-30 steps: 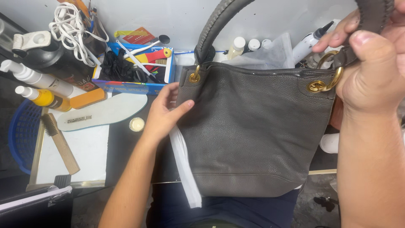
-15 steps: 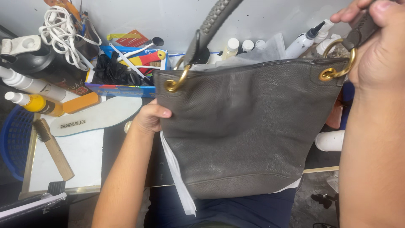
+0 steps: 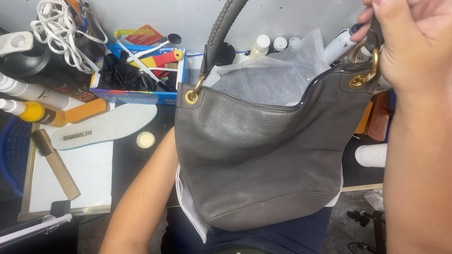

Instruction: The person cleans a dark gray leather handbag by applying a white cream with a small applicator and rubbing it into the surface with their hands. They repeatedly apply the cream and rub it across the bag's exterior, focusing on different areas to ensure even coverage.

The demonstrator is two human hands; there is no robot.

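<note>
Even, bright overhead light; soft shadows only. Mild sheen on the grey leather bag (image 3: 263, 155). The right hand (image 3: 414, 42) at one o'clock is slightly soft. Dim corner at seven o'clock.

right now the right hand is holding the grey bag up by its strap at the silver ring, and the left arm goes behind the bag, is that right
Not quite: the ring is gold-coloured, not silver, as the head view shows. The rest stands: the right hand holds the grey bag up by its strap beside that ring, and the left arm passes behind the bag, with the left hand itself hidden.
</note>
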